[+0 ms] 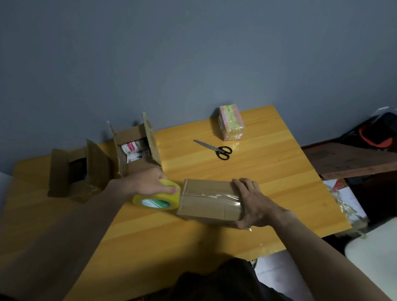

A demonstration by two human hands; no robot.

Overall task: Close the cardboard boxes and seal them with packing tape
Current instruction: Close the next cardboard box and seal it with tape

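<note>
Box [209,201], closed, flaps down, lying on yellow wood surface [273,179] between both hands. Clear tape strip along top seam, running from R hand end toward L hand end. R hand [253,204] gripping the box's right end: fingers curled over top far edge, thumb under near edge. L hand [147,182] gripping tape roll [158,195], fingers wrapped over its top; roll yellow-tinted w/ white and green core, sitting just beside box's left end, touching or nearly so, can't tell which.

Beyond L hand: open box [136,149], flaps standing up, packed w/ white items bearing red and blue print; exact contents too small to tell. Left of L hand, near surface edge: second open box [78,173], flaps up, inside dark, sth. bluish at bottom, can't make out.

Beyond R hand, well apart: scissors [215,148], black handles, blades shut, flat on surface. Farther still, near back edge: small pink and yellow pack [231,122], wrapped in glossy film, standing alone.

Right of R hand, off the surface: crinkled clear plastic [346,203], white seat [378,257], dark bag [379,132] w/ orange trim.
</note>
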